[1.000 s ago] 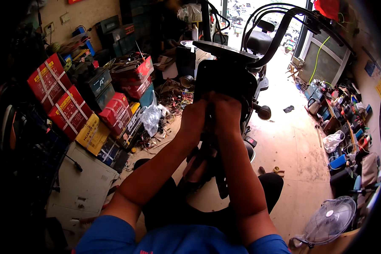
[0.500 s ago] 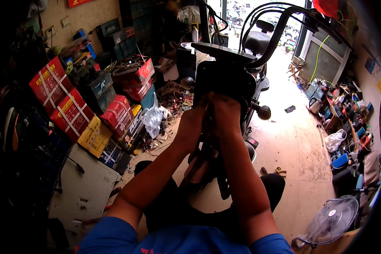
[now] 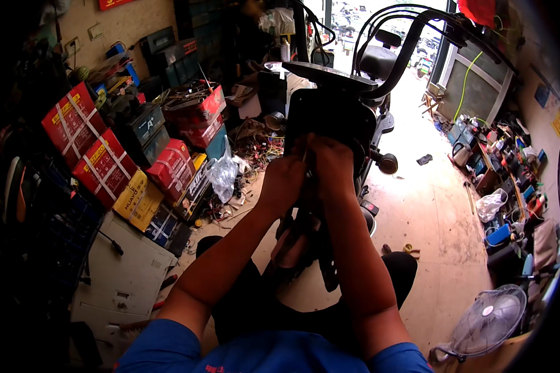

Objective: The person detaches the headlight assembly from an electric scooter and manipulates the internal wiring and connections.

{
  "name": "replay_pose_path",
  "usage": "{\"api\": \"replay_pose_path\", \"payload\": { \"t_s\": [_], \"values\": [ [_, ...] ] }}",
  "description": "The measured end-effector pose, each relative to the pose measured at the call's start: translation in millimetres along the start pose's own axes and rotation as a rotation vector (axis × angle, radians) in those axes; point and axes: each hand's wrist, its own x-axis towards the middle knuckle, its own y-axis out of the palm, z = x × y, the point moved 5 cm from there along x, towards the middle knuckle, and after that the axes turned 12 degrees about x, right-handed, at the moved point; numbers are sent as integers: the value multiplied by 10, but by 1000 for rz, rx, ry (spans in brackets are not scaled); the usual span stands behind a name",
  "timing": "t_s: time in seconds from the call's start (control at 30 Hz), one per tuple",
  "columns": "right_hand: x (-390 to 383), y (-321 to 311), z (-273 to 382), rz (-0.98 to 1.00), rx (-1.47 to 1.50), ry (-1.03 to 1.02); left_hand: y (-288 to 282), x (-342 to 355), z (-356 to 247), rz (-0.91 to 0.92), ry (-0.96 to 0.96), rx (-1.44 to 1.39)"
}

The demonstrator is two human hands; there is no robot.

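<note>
My left hand (image 3: 286, 175) and my right hand (image 3: 331, 163) meet on the dark underside or back of a black panel (image 3: 326, 112) on the front of a scooter-like vehicle (image 3: 404, 68). Both have bent, closed fingers, close together. A thin pale piece seems to sit between the fingertips, too dark and small to make out. Below them dark metal parts and a brownish piece (image 3: 292, 239) hang between my knees. A black plate (image 3: 326, 74) sits just above the panel, with curved black tubes and cables beside it.
Battery boxes (image 3: 109, 165), a metal cabinet (image 3: 121, 267) and tangled wires (image 3: 261, 143) crowd the left. Tools and clutter (image 3: 504, 180) line the right wall, with a fan (image 3: 488, 317) at lower right. Small tools (image 3: 410, 252) lie on the floor. A doorway (image 3: 410, 31) opens at the back.
My hands stay at the same spot on the black panel, with only slight shifts of fingers and wrists. The rest of the view has barely moved.
</note>
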Motion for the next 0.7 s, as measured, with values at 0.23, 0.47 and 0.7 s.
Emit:
{"api": "replay_pose_path", "payload": {
  "t_s": [0.23, 0.47, 0.7],
  "values": [
    [-88, 50, 75, -15, 51, 58, 67, -35, 85, 5, 9, 94],
    [-76, 99, -25, -24, 76, 16, 70, -825, -139, 187, 22, -49],
    [-80, 40, 29, 72, 135, 67, -606, -675, -340, -90, -9, 240]
  ]
}}
